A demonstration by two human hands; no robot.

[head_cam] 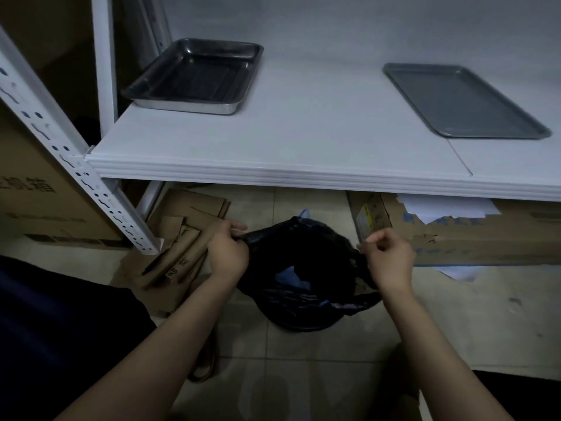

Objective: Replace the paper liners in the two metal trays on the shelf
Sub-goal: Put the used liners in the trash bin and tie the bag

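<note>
Low over the floor (306,360), the left hand (227,252) and right hand (390,259) each pinch the rim of a black bag (303,259) with curled fingers, one on either side of its mouth. Beyond, on the white shelf (303,144), a deep tray (194,75) sits at the left and a flat tray (464,101) well apart at the right.

Floor level, directly below me: a black plastic bag (303,296), its mouth open upward, stands on the pale tiled floor (288,354). Something blue (290,276) lies inside it, and a blue loop (305,213) shows just behind its far rim.

To my left: flattened brown paper bags (179,235) with dark printing overlap in a loose pile beside the black bag. A brown strap (206,363) lies on the tiles nearer me.

Far left: a large cardboard box (36,202) with printed characters.

To my right: a long cardboard box (485,241) with a yellow label (364,218) on its left end and faint blue print along its face.
</note>
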